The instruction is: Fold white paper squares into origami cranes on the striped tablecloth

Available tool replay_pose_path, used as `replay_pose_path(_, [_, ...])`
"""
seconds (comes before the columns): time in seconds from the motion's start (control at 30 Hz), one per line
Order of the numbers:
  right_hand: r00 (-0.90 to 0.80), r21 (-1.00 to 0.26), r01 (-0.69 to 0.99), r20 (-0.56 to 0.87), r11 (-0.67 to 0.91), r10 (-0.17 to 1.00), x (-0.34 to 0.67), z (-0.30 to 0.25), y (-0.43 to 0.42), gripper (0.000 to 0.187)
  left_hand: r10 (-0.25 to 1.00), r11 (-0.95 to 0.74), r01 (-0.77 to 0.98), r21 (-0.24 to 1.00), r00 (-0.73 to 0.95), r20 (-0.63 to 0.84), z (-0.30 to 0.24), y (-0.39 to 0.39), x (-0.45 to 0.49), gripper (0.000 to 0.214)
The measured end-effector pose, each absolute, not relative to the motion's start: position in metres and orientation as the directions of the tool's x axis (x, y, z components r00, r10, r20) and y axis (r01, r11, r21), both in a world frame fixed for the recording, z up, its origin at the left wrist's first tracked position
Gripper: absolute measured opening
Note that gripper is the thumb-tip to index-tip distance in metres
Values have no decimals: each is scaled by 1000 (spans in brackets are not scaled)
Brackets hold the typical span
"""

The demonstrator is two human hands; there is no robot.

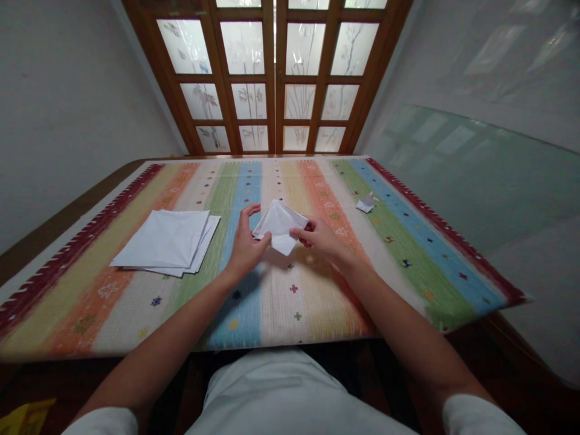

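A partly folded white paper is held a little above the striped tablecloth at the table's middle. My left hand pinches its left edge between thumb and fingers, the index finger raised. My right hand grips its right edge, fingers curled around it. Both forearms reach in from the bottom of the view.
A stack of white paper sheets lies to the left of my hands. A small folded paper figure sits at the far right on the cloth. A wooden window with frosted panes stands behind the table; walls close in on both sides.
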State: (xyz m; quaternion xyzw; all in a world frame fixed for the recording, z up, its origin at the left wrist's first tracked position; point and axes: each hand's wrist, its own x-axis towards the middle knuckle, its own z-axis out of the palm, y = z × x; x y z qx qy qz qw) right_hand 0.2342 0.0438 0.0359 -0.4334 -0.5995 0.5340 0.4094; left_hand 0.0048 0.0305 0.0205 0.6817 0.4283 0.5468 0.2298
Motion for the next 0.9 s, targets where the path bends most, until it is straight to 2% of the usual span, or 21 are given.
replay_pose_path(0.13, [-157, -1000, -14, -1, -4, 988, 227, 2, 36, 44, 939, -335, 158, 929, -20, 343, -2, 21, 8, 52])
replay_pose_path(0.27, [-138, -997, -70, -17, -27, 990, 225, -17, 39, 47, 972, -227, 195, 954, 108, 209, -24, 26, 6, 37])
replay_pose_path(0.37, [-178, -995, -98, -9, -27, 984, 228, -20, 42, 44, 958, -278, 256, 926, 147, 247, -28, 34, 2, 27])
replay_pose_path(0.5, [-196, -999, -51, 13, 3, 980, 233, -19, 42, 37, 943, -334, 376, 864, 125, 310, -25, 42, -5, 20])
replay_pose_path(0.63, [-194, -996, 1, 85, 87, 977, 235, -18, 39, 48, 949, -316, 427, 847, 143, 282, -22, 39, -8, 17])
replay_pose_path(0.77, [-365, -976, 130, 119, 177, 924, 239, -13, 35, 30, 938, -346, 444, 826, 152, 311, -19, 32, -8, 31])
replay_pose_path(0.83, [-456, -966, 167, 101, 197, 884, 243, -9, 32, 37, 938, -344, 420, 840, 119, 325, -18, 29, -7, 34])
replay_pose_path(0.9, [-539, -966, 178, 63, 186, 840, 247, -4, 29, 51, 940, -338, 384, 859, 88, 330, -17, 29, -8, 28])
